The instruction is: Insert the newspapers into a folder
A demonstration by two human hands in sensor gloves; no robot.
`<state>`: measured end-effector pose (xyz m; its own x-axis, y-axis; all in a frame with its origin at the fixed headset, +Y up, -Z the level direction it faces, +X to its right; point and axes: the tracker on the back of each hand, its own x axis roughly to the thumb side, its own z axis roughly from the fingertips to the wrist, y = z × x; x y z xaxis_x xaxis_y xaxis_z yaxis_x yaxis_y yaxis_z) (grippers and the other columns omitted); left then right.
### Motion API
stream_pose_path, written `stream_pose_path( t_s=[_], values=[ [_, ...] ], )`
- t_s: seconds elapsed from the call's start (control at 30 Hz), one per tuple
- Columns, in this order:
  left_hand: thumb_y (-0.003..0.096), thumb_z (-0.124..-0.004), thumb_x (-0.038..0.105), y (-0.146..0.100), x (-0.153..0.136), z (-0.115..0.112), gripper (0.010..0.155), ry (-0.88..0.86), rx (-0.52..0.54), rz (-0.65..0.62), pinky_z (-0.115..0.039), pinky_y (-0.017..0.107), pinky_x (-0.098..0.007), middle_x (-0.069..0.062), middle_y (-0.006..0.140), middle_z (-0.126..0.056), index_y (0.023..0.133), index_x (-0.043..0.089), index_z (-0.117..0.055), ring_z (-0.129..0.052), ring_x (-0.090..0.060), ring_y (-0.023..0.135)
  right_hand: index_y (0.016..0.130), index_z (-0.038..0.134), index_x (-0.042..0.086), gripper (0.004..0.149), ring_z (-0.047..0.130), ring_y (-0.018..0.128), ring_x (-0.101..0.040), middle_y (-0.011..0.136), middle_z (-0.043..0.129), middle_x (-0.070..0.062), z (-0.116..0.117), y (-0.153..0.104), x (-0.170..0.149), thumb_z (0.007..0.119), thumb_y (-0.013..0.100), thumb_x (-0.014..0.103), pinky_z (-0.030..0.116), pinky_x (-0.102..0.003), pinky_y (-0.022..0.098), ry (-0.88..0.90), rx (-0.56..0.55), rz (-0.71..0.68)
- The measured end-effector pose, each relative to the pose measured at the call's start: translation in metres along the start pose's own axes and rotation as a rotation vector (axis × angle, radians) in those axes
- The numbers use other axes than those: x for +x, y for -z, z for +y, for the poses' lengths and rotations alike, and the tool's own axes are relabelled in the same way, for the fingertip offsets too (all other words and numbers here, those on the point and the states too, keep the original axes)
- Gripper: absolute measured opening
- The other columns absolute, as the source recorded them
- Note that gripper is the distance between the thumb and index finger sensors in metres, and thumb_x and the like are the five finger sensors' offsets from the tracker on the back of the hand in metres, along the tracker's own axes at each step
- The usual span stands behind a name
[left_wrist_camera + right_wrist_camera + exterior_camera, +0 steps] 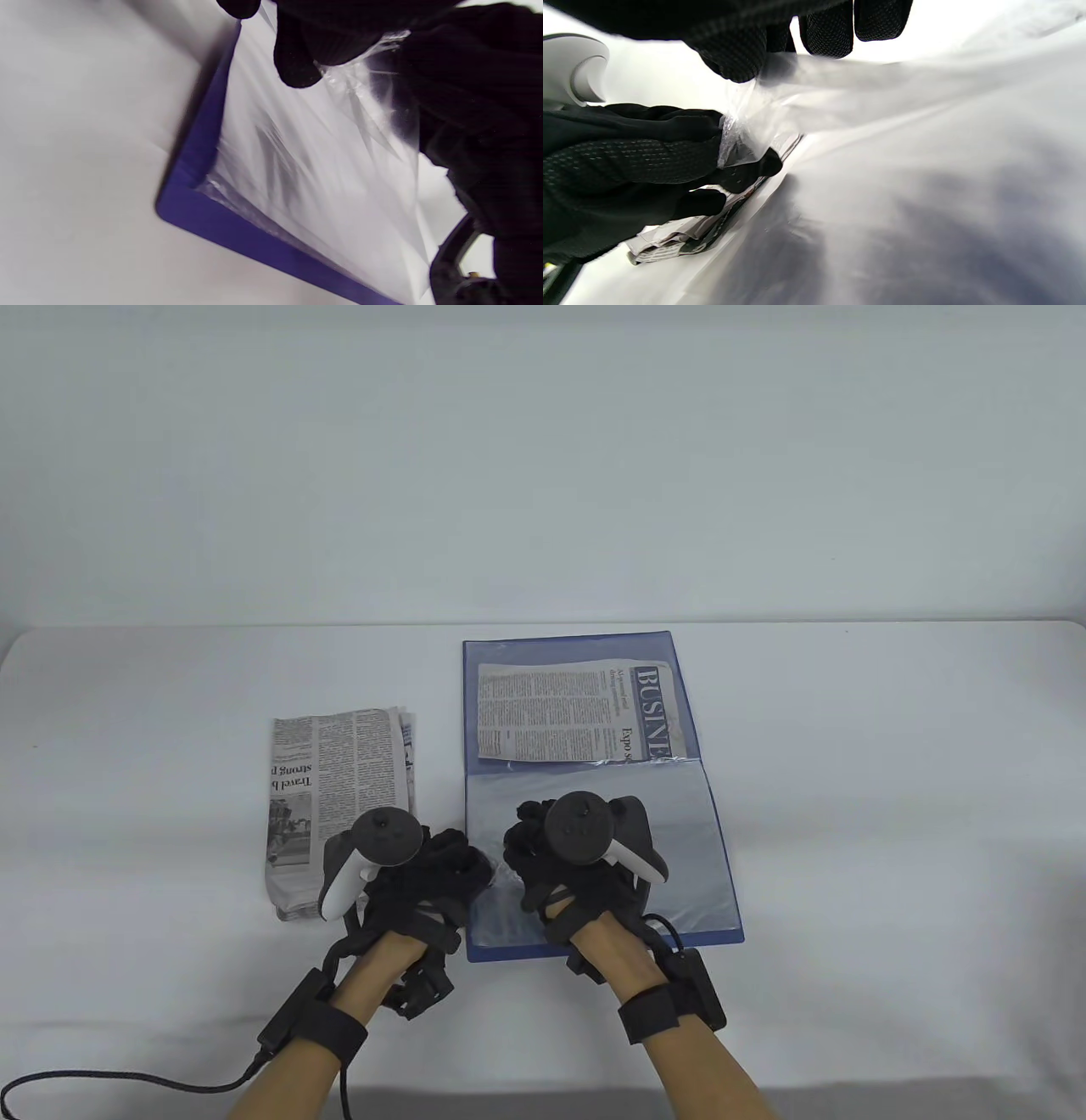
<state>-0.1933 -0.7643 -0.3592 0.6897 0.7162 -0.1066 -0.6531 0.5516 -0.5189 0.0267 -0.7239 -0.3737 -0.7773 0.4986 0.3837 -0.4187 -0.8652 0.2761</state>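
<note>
A blue folder (471, 712) lies open on the table. Its far page holds one newspaper (577, 712) inside a clear sleeve. A stack of folded newspapers (339, 780) lies left of the folder. Both hands meet at the left edge of the near page's clear sleeve (662, 848). My left hand (450, 869) pinches the sleeve's edge, as the right wrist view (725, 144) shows. My right hand (522, 840) pinches the sleeve's upper layer (882, 80) and lifts it. The left wrist view shows the sleeve (318, 169) raised off the blue cover (237, 237).
The white table (891, 780) stretches right of the folder and left of the newspaper stack. A cable (110, 1077) runs from my left wrist along the table's front edge. A plain white wall stands behind.
</note>
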Motion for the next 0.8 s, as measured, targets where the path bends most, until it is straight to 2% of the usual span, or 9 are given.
stream_pose_path(
  t_s=[0.1, 0.17, 0.23, 0.27, 0.33, 0.4, 0.53, 0.67, 0.8],
  values=[
    [0.0648, -0.059, 0.047, 0.0, -0.003, 0.004, 0.045, -0.054, -0.051, -0.008, -0.003, 0.079, -0.067, -0.012, 0.127, -0.025, 0.099, 0.02, -0.072, 0.008, -0.039, 0.112, 0.09, 0.072, 0.016, 0.035, 0.049, 0.098, -0.045, 0.107, 0.051, -0.017, 0.0, 0.0, 0.003, 0.077, 0.059, 0.032, 0.038, -0.072, 0.065, 0.007, -0.032, -0.012],
    [0.063, -0.056, 0.053, -0.005, -0.004, 0.008, 0.059, -0.019, 0.041, 0.012, 0.001, 0.079, -0.066, -0.013, 0.127, -0.022, 0.106, 0.015, -0.066, 0.01, -0.037, 0.113, 0.091, 0.072, 0.016, 0.035, 0.049, 0.099, -0.045, 0.107, 0.05, -0.017, 0.0, 0.0, 0.004, 0.076, 0.059, 0.032, 0.038, -0.072, 0.065, 0.015, -0.009, -0.01],
    [0.0625, -0.053, 0.051, -0.01, -0.002, 0.014, 0.063, 0.097, 0.128, 0.041, -0.001, 0.083, -0.065, -0.01, 0.128, -0.011, 0.118, 0.026, -0.035, 0.011, -0.035, 0.115, 0.091, 0.071, 0.016, 0.035, 0.049, 0.098, -0.045, 0.107, 0.05, -0.017, 0.0, -0.001, 0.004, 0.076, 0.059, 0.032, 0.038, -0.072, 0.065, 0.02, -0.014, -0.018],
    [0.0624, -0.051, 0.048, -0.011, -0.001, 0.015, 0.065, 0.14, 0.138, 0.042, -0.001, 0.085, -0.064, -0.005, 0.128, -0.005, 0.119, 0.036, -0.022, 0.013, -0.032, 0.115, 0.091, 0.071, 0.016, 0.035, 0.049, 0.098, -0.045, 0.107, 0.051, -0.017, 0.0, 0.0, 0.004, 0.076, 0.059, 0.032, 0.038, -0.072, 0.065, 0.019, -0.013, -0.019],
    [0.0626, -0.049, 0.043, -0.011, 0.0, 0.015, 0.069, 0.18, 0.107, 0.014, 0.002, 0.085, -0.063, -0.002, 0.126, 0.006, 0.116, 0.053, -0.007, 0.021, -0.029, 0.112, 0.091, 0.071, 0.016, 0.035, 0.049, 0.099, -0.045, 0.107, 0.05, -0.017, 0.0, 0.0, 0.003, 0.076, 0.059, 0.032, 0.038, -0.072, 0.065, 0.014, -0.02, -0.024],
    [0.0629, -0.049, 0.038, -0.005, 0.002, 0.009, 0.067, 0.166, -0.002, -0.026, 0.006, 0.084, -0.061, 0.002, 0.124, 0.012, 0.116, 0.06, -0.014, 0.026, -0.026, 0.11, 0.091, 0.071, 0.016, 0.035, 0.049, 0.098, -0.045, 0.107, 0.051, -0.016, -0.001, 0.0, 0.002, 0.076, 0.06, 0.032, 0.038, -0.072, 0.065, 0.028, -0.023, -0.025],
    [0.0628, -0.05, 0.033, 0.004, 0.001, -0.003, 0.063, 0.299, -0.086, 0.044, 0.01, 0.082, -0.06, 0.004, 0.122, 0.017, 0.117, 0.06, -0.032, 0.031, -0.023, 0.107, 0.091, 0.071, 0.016, 0.035, 0.049, 0.098, -0.045, 0.107, 0.051, -0.017, -0.001, 0.001, 0.0, 0.075, 0.06, 0.032, 0.038, -0.072, 0.065, 0.051, -0.029, -0.029],
    [0.0626, -0.051, 0.034, 0.008, 0.0, -0.008, 0.059, 0.475, -0.103, 0.145, 0.012, 0.08, -0.059, 0.004, 0.122, 0.015, 0.115, 0.059, -0.042, 0.031, -0.023, 0.105, 0.091, 0.071, 0.016, 0.035, 0.049, 0.098, -0.045, 0.107, 0.051, -0.017, -0.002, 0.0, -0.001, 0.076, 0.06, 0.032, 0.038, -0.072, 0.065, 0.055, -0.035, -0.029],
    [0.0627, -0.052, 0.034, 0.005, -0.001, -0.004, 0.058, 0.398, -0.124, 0.125, 0.01, 0.081, -0.059, 0.004, 0.124, 0.011, 0.116, 0.056, -0.045, 0.028, -0.024, 0.107, 0.091, 0.072, 0.017, 0.035, 0.05, 0.098, -0.045, 0.106, 0.052, -0.017, -0.001, 0.0, -0.002, 0.076, 0.059, 0.032, 0.038, -0.072, 0.065, 0.053, -0.048, -0.029]
  ],
)
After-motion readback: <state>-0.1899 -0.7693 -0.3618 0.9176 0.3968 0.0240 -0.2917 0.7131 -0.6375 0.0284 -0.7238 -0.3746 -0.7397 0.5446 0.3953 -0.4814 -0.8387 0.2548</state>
